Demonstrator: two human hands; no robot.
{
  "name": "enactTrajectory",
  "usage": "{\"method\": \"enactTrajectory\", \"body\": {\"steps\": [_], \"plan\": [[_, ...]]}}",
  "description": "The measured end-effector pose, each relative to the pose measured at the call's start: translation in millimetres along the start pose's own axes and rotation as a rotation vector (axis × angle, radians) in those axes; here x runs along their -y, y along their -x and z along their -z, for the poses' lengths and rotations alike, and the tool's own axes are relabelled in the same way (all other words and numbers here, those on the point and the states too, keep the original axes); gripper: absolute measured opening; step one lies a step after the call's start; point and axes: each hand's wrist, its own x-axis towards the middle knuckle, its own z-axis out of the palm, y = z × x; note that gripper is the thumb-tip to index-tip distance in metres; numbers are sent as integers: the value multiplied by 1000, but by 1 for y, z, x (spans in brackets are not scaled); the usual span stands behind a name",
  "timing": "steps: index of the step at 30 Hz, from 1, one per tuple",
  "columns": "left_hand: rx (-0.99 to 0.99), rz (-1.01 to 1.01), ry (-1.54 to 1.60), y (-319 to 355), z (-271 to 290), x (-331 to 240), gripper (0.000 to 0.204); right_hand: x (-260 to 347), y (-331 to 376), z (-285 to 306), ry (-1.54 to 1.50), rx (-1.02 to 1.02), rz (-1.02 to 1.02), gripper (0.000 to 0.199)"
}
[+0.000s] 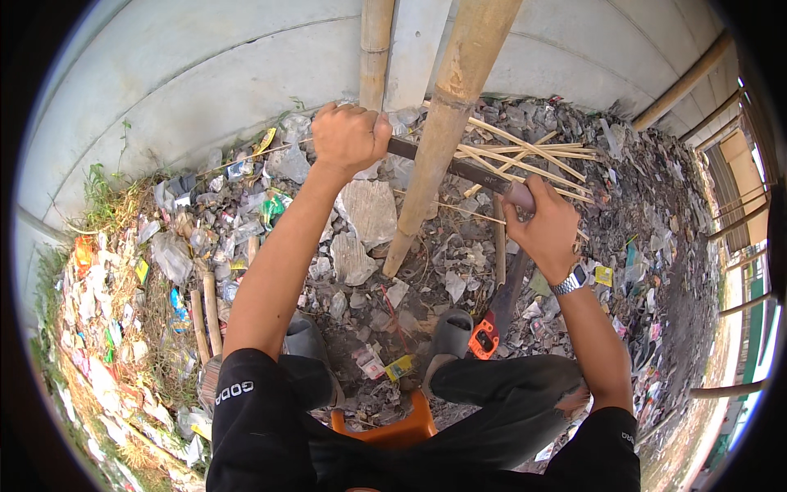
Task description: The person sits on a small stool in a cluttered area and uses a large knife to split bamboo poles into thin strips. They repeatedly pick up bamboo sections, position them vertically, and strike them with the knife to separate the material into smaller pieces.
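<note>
A thick bamboo pole (443, 115) slants up from the littered ground in front of me. A long knife with a dark flat blade (474, 173) crosses it on the far side, so part of the blade is hidden. My right hand (547, 225), a metal watch on its wrist, is wrapped round the knife's rounded handle (518, 195). My left hand (348, 139) is closed in a fist round the other end of the knife, left of the pole; its fingers cover that end. Several pale split bamboo strips (533, 152) lie crossed beyond my right hand.
A handsaw with an orange handle (484, 338) lies by my right foot. Beneath me is an orange stool (393, 432). A grey wall (238, 74) runs along the far side, with another bamboo pole (375, 49) against it. Short bamboo pieces (211, 312) lie left among plastic litter.
</note>
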Motion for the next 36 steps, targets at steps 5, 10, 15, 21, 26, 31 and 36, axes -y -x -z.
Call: {"method": "enactTrajectory", "body": {"steps": [5, 10, 15, 21, 26, 31, 36], "plan": [[111, 75, -101, 3, 12, 24, 37, -2, -38, -12, 22, 279, -19, 18], [265, 158, -141, -2, 9, 41, 42, -6, -66, -24, -120, 475, -31, 18], [394, 178, -107, -21, -1, 38, 45, -21, -78, -25, -249, 625, -79, 20], [458, 169, -127, -32, -2, 42, 46, -27, -76, -39, -343, 776, -167, 22], [156, -17, -107, -11, 12, 72, 38, 4, -60, -67, -304, 626, -57, 29], [134, 27, -134, 21, 63, 72, 36, 42, -35, -44, -395, 594, -26, 38], [94, 98, -136, 69, 115, 34, 36, 44, -1, -7, -721, 747, -61, 48]]}}
